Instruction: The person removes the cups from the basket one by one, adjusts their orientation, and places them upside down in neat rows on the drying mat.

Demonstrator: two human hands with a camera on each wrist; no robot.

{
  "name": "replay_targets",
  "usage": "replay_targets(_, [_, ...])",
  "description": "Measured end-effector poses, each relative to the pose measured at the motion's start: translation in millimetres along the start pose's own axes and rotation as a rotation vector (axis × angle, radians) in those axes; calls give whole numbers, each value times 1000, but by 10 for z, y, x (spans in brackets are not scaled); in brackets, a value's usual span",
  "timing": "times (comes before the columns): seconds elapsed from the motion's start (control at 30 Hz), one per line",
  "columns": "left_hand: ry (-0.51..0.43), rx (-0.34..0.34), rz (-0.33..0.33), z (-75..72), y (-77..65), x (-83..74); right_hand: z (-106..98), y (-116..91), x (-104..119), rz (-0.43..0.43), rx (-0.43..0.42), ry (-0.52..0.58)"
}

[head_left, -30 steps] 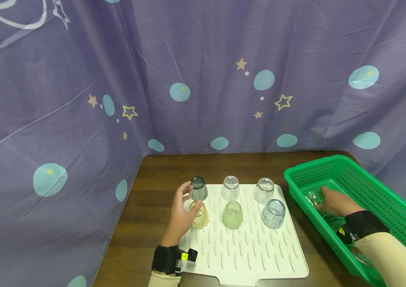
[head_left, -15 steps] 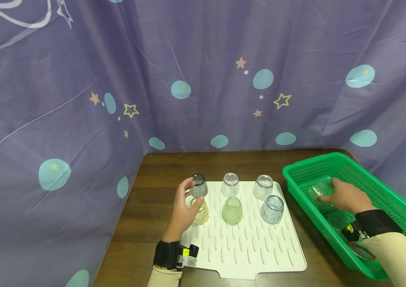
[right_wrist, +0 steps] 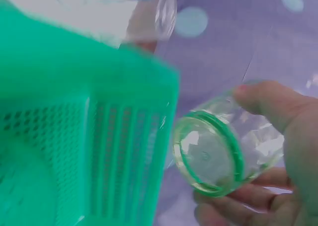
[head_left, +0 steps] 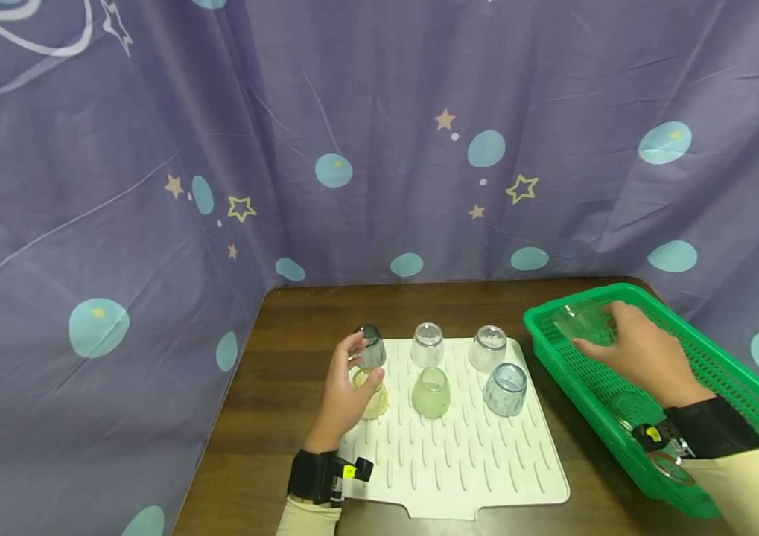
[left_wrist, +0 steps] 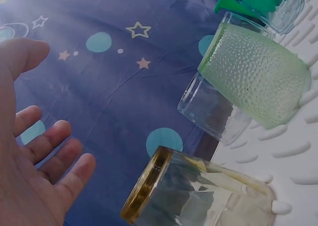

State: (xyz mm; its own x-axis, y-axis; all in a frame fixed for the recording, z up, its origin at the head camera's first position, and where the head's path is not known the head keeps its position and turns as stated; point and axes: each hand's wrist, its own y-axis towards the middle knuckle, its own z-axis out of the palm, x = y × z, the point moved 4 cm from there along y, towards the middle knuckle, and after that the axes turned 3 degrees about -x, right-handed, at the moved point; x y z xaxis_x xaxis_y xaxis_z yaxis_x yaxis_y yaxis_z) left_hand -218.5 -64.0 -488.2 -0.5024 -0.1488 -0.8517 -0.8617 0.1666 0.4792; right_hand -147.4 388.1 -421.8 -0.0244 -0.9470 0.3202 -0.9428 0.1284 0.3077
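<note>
My right hand (head_left: 650,357) grips a clear drinking glass (head_left: 580,321) above the far end of the green basket (head_left: 594,387). The right wrist view shows thumb and fingers round the tilted glass (right_wrist: 263,131), its round end towards the camera. My left hand (head_left: 342,398) hovers with relaxed, spread fingers beside a yellow glass (head_left: 374,394) and a dark grey glass (head_left: 372,350). In the left wrist view the hand (left_wrist: 35,151) holds nothing, and the yellow glass (left_wrist: 198,196) stands apart from it.
On the white ribbed draining mat (head_left: 453,461) also stand a green glass (head_left: 431,394), a blue glass (head_left: 505,391) and two clear glasses, (head_left: 427,346) the middle one behind the green. More glassware, including a reddish-rimmed piece (head_left: 670,467), lies in the basket. A curtain hangs behind the table.
My right hand has lifted the clear glass from the basket's floor up to about its far rim. My left hand has hardly moved.
</note>
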Motion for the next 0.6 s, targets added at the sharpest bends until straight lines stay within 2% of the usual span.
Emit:
replay_targets(0.13, [-15, 7, 27, -9, 1, 68, -2, -45, 361, -102, -126, 29])
replay_targets(0.23, [-20, 17, 43, -13, 3, 101, 24, -90, 613, -176, -168, 38])
replay_targets(0.4, [-12, 31, 36, -11, -9, 79, 89, -192, 941, -260, -164, 34])
replay_targets(0.6, [-27, 27, 38, 13, -12, 14, 211, -290, 1166, -296, -126, 60])
